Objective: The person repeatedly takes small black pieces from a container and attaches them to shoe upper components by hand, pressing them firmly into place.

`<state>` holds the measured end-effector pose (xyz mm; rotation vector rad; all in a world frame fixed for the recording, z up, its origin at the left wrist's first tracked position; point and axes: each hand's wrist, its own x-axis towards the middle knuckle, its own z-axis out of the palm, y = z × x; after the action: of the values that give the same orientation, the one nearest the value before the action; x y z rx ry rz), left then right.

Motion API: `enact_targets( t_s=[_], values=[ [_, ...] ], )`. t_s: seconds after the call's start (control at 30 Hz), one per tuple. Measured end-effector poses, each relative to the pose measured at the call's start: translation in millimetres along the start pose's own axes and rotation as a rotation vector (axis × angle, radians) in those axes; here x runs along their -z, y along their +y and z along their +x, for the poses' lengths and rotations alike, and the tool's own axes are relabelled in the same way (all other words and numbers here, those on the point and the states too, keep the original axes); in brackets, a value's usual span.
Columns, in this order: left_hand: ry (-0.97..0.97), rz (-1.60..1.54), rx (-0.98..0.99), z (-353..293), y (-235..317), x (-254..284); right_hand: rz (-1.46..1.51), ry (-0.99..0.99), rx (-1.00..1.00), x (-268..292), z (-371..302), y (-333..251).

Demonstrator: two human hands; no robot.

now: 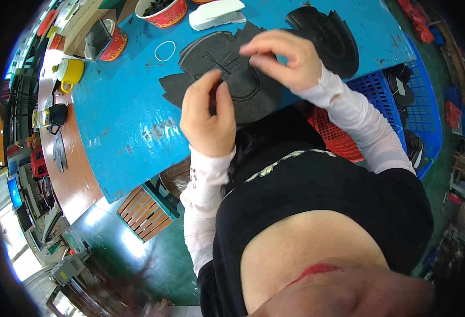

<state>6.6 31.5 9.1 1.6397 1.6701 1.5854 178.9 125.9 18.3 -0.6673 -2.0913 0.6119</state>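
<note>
Here's the left hand (208,116) and the right hand (293,61), thumbs and forefingers curled close, any pinch impossible to tell, above the layered black curved sheet pieces (249,87) at the glossy blue table's (119,119) near edge. One brush from a white fabric sleeve (207,177) could drag them off!

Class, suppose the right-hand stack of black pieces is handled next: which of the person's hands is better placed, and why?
Probably the right hand: it is close to that stack of black pieces, while the left hand is farther off, with the right hand between.
</note>
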Motion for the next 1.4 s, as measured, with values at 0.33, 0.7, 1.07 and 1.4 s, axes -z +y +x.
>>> enact_targets(
  t_s=[0.33, 0.7, 1.07, 1.4],
  values=[
    [0.07, -0.627, 0.171, -37.5, -3.0, 6.2, 0.391, -0.18, -0.241, -25.1, -27.4, -50.0],
    [0.084, -0.773, 0.162, -39.5, -7.1, 2.8, 0.254, -0.088, -0.12, -29.2, -33.5, -46.9],
    [-0.294, -0.449, -0.001, -15.8, 4.8, 34.7, 1.0, -0.553, -0.633, -5.3, -19.3, -42.2],
    [-0.285, -0.173, 0.066, -4.5, 1.0, 49.7, 0.425, -0.499, -0.283, 12.0, 43.8, 1.6]
  ],
)
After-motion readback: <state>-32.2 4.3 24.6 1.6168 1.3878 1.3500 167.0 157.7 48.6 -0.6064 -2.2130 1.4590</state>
